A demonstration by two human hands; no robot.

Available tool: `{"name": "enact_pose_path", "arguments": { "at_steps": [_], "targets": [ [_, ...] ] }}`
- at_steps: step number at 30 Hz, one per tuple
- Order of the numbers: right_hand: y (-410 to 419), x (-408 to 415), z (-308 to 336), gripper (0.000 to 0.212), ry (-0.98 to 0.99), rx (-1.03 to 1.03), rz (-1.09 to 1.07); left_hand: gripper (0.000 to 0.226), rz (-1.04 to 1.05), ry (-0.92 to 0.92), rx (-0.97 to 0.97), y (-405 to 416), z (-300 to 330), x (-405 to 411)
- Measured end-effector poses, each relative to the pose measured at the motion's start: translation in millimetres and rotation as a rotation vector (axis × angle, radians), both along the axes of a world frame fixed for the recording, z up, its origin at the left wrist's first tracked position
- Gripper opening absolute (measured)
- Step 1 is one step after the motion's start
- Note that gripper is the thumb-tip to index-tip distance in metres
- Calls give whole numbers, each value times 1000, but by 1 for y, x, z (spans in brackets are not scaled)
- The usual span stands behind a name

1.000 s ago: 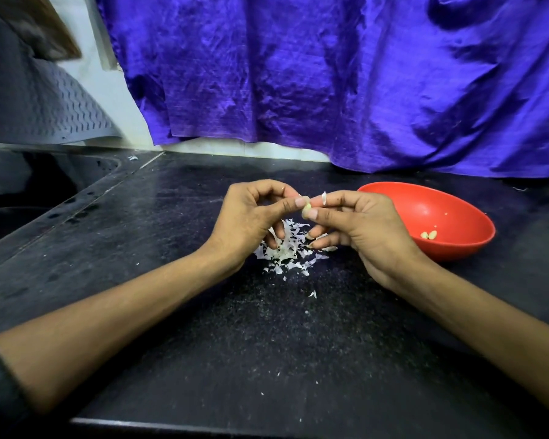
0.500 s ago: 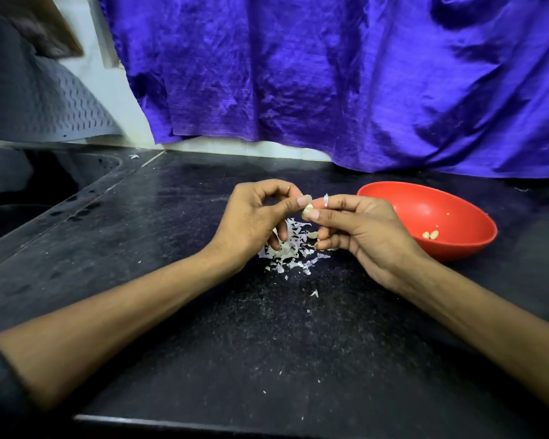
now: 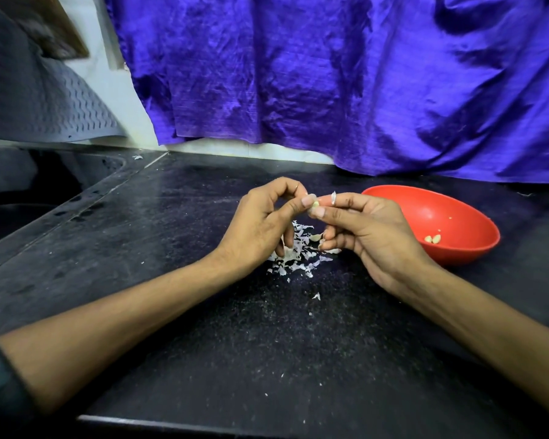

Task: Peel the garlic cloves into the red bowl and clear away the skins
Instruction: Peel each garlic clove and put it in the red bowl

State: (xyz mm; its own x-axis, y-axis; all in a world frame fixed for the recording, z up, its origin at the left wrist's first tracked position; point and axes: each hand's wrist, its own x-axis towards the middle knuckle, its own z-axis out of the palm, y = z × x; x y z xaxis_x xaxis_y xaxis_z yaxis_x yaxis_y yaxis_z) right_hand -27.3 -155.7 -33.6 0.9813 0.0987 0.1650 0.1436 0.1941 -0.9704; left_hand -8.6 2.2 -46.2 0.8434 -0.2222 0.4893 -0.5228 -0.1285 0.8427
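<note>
A small pale garlic clove (image 3: 315, 204) is pinched between the fingertips of both hands above the dark counter. My left hand (image 3: 260, 223) has its thumb and forefinger curled onto the clove from the left. My right hand (image 3: 365, 229) pinches it from the right, with a flake of white skin (image 3: 333, 197) sticking up by its forefinger. Under the hands lies a pile of white garlic skins (image 3: 295, 256). The red bowl (image 3: 438, 213) stands just right of my right hand, tilted, holding a few peeled cloves (image 3: 433, 238).
The black counter (image 3: 267, 343) runs to a front edge near me. A sink recess (image 3: 29, 198) lies at the left. Purple cloth (image 3: 330, 74) hangs behind the counter. A stray skin flake (image 3: 316, 296) sits in front of the pile.
Both hands stay at the same spot over the pile. Only the fingertips have shifted slightly on the clove.
</note>
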Motion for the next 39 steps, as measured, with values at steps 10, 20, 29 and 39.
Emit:
{"name": "enact_pose_path", "arguments": {
  "at_steps": [10,20,29,39],
  "targets": [
    [-7,2,7,15,-58,14,-50,12,51,-30,-57,2,0,4],
    [-8,3,9,23,-59,-19,-2,13,101,57,9,6,-2,7],
    [-6,1,10,21,-64,-34,-3,11,161,0,146,7,-2,6],
    [-6,1,12,18,-69,-54,-18,35,69,42,81,7,-8,14]
  ]
}}
